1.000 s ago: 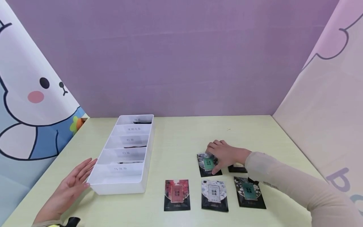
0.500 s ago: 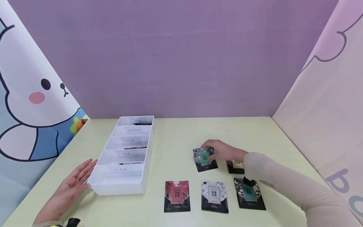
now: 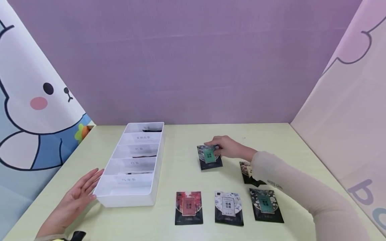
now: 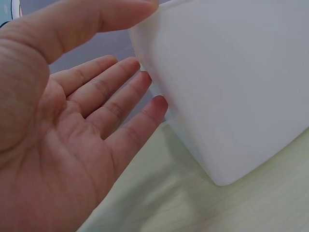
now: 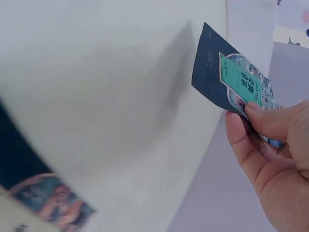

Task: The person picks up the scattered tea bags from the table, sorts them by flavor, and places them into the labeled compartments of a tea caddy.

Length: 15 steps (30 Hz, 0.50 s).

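In the head view my right hand pinches a tea sachet with a green label, tilted and raised off the table. The right wrist view shows the thumb across the front of this sachet and the fingers behind it. My left hand lies palm up with straight fingers, touching the left side of a long white divided box. In the left wrist view the fingertips and thumb meet the wall of the box. Several compartments carry handwritten labels, and thin dark sachet edges show in some of them.
A red sachet, a white-and-black sachet and a dark green-labelled sachet lie in a row in front. Behind them another sachet is partly hidden by the right sleeve. A purple wall stands behind the table.
My right hand has lifted the green-labelled sachet off the table and carried it left and away from me. The left hand and the box have stayed in place.
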### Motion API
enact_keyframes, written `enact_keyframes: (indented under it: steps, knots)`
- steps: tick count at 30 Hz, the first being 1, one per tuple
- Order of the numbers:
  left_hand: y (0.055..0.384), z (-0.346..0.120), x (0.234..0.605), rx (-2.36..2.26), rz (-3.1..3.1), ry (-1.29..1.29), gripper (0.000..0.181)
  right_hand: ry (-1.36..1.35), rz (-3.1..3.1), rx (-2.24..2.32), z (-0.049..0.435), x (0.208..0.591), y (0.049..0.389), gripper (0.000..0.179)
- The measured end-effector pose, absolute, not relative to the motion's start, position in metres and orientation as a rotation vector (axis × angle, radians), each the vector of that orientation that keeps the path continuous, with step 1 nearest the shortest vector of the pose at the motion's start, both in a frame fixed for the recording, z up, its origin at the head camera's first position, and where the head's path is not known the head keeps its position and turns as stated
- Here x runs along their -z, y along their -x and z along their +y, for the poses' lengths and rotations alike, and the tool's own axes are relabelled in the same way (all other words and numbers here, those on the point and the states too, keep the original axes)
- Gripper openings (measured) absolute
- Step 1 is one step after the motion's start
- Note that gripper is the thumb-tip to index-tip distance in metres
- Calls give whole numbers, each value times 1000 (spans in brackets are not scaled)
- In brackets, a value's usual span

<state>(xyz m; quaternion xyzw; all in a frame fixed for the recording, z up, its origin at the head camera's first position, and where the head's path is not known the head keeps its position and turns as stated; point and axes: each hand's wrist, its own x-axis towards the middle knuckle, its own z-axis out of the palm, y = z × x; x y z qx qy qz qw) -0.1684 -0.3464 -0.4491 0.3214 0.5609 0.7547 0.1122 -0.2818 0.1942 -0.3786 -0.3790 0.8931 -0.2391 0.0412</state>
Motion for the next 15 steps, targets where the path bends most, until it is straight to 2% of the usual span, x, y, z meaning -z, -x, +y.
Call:
enact_keyframes:
  steps: [6, 15]
  knots:
    - [169, -344, 447, -2210, 1711, -844, 78, 1175, 2764, 686, 182, 353, 295, 50]
    - [168, -347, 449, -2205, 1710, -878, 78, 826, 2690, 949, 143, 317, 317, 43]
